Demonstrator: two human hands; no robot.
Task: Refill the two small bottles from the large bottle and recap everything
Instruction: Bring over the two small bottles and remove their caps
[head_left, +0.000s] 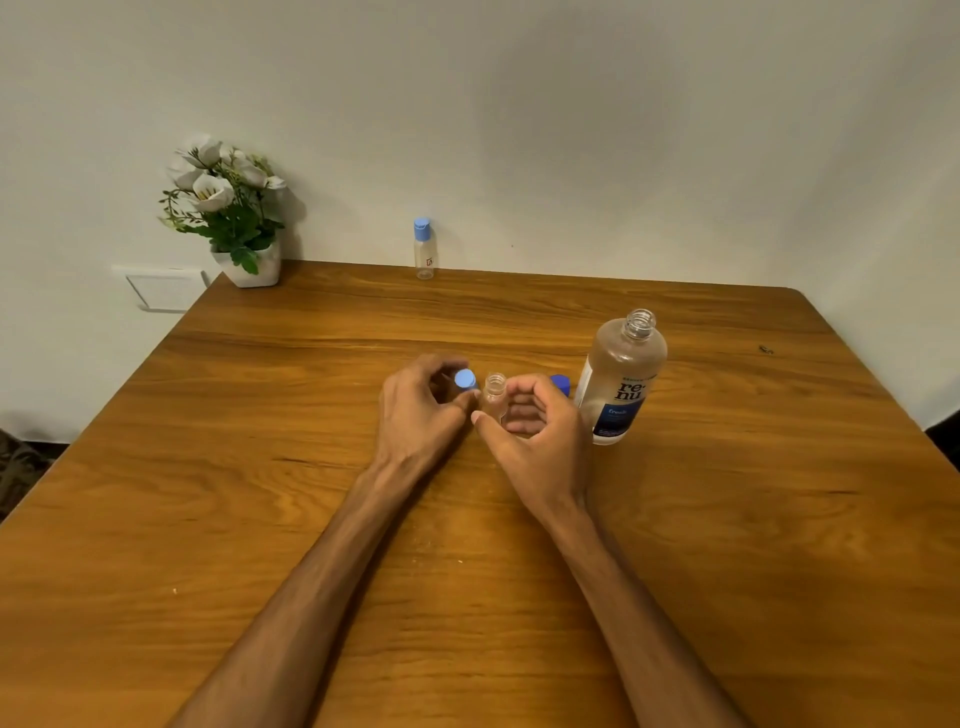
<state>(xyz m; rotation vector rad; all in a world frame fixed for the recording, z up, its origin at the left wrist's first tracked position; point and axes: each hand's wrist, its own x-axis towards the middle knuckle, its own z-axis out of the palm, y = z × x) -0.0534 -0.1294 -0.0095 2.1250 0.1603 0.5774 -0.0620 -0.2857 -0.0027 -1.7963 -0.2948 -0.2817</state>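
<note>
A small clear bottle (494, 393) stands uncapped at the middle of the wooden table (727, 519). My right hand (540, 431) curls around it, thumb against its lower side. My left hand (421, 410) pinches its light blue cap (465, 380) just left of the bottle's neck. The large clear bottle (621, 379) with a white and blue label stands open to the right. Its dark blue cap (561, 383) lies on the table behind my right hand. A second small bottle (425, 249) with a light blue cap on stands at the table's far edge.
A white pot of white flowers (228, 208) sits at the far left corner against the wall. A white wall plate (163, 291) shows beside the table's left edge. A small dark speck (765, 349) lies far right.
</note>
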